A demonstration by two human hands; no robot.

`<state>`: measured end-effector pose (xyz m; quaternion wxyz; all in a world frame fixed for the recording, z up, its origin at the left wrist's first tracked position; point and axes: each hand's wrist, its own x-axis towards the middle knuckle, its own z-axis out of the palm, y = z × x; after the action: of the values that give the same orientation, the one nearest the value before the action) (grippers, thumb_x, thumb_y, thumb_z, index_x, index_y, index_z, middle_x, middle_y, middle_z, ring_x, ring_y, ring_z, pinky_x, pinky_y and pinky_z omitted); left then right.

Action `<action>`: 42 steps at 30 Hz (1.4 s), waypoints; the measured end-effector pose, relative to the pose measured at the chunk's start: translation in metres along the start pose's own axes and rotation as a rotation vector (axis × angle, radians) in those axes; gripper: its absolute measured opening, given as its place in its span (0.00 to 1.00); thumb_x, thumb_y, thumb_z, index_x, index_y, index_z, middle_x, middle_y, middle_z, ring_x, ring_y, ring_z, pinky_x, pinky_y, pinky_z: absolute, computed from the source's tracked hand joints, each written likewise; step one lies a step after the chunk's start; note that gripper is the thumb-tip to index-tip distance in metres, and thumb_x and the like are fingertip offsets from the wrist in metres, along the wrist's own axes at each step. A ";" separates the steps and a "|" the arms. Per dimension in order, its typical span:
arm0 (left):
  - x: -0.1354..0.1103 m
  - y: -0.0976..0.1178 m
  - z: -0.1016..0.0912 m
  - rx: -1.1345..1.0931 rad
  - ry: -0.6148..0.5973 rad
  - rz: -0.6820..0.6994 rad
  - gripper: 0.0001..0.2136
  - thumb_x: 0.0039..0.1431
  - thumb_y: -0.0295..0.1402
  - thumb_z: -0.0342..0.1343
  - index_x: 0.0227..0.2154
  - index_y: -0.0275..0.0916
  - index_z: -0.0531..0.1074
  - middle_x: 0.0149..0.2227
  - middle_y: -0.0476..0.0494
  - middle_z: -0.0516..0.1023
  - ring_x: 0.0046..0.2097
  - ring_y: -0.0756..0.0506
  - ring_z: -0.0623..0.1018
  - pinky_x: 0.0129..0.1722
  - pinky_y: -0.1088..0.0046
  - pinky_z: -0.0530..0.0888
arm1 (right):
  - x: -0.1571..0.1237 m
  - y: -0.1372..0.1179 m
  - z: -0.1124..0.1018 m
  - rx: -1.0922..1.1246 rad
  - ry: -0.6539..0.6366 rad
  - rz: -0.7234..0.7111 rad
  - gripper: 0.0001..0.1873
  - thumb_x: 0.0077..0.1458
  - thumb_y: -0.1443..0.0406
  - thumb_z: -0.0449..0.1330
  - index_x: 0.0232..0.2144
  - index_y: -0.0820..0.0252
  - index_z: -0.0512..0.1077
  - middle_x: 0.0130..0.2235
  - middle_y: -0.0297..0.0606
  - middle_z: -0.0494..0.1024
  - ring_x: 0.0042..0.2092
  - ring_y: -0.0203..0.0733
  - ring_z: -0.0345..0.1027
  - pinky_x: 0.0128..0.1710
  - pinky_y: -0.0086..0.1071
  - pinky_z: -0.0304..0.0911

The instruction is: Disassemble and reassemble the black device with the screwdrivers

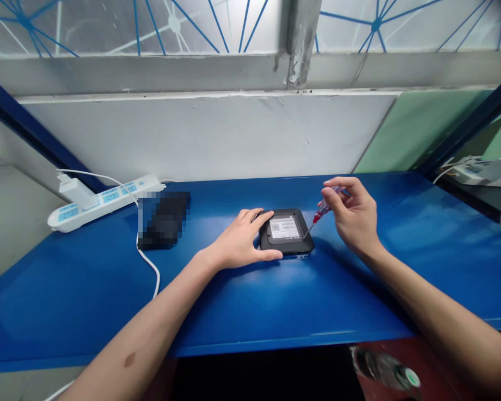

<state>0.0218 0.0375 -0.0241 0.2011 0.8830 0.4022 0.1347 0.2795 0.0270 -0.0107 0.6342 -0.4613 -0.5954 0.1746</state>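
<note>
A small black box (pixel 286 239) with a white label on its upturned face lies on the blue table (pixel 275 312). My left hand (pixel 242 240) grips its left side, thumb along the near edge and fingers over the far corner. My right hand (pixel 353 214) pinches a small screwdriver (pixel 319 214) with a red and clear handle. The screwdriver's tip touches the box's right edge, near the label.
A white power strip (pixel 104 200) with a plugged-in white charger lies at the back left, its white cable (pixel 150 267) trailing toward the front edge. A blurred dark object (pixel 162 220) sits beside it. More white devices (pixel 484 170) lie at the far right.
</note>
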 end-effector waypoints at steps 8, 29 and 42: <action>0.000 0.002 -0.002 0.010 -0.023 -0.009 0.46 0.54 0.60 0.60 0.69 0.40 0.54 0.69 0.34 0.58 0.69 0.31 0.57 0.67 0.49 0.61 | -0.004 -0.007 0.001 0.118 -0.059 0.076 0.11 0.66 0.59 0.55 0.48 0.51 0.71 0.41 0.36 0.80 0.33 0.38 0.79 0.30 0.33 0.76; -0.001 0.001 -0.002 0.007 -0.024 -0.008 0.46 0.54 0.61 0.60 0.69 0.43 0.54 0.70 0.35 0.58 0.69 0.32 0.57 0.67 0.48 0.61 | -0.005 -0.009 0.002 0.082 -0.049 0.065 0.10 0.67 0.59 0.55 0.46 0.50 0.73 0.43 0.36 0.81 0.37 0.40 0.80 0.32 0.35 0.75; 0.000 0.002 -0.001 0.022 -0.027 -0.014 0.47 0.54 0.61 0.60 0.70 0.42 0.53 0.70 0.35 0.57 0.69 0.32 0.56 0.67 0.50 0.61 | -0.001 -0.007 -0.001 0.010 -0.007 -0.010 0.09 0.59 0.56 0.66 0.39 0.53 0.75 0.26 0.28 0.74 0.27 0.34 0.72 0.28 0.29 0.70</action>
<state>0.0224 0.0367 -0.0220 0.1978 0.8840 0.4071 0.1168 0.2780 0.0219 -0.0057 0.6353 -0.4545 -0.5989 0.1762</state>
